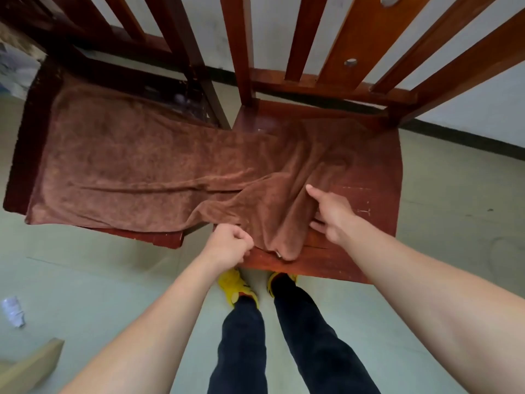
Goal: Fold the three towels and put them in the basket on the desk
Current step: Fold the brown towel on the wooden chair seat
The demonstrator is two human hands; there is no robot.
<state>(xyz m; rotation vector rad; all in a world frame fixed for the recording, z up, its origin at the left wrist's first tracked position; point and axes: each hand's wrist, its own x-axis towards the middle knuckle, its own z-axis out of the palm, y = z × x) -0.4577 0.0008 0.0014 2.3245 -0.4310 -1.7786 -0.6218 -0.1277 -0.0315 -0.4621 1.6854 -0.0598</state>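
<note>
Spanning the seats of two wooden chairs, left chair (20, 155) and right chair (377, 166), lies one brown towel (127, 166): flat on the left, bunched into folds at the right chair's front edge. Left hand (228, 244): clenched, pinching the towel's near hem. Right hand (331, 216): thumb stretched out on the cloth, fingers at a fold — whether they grasp it cannot be told. Yellow shoes (233, 285) on the floor below. Crumpled white scrap (12, 311), far left.
</note>
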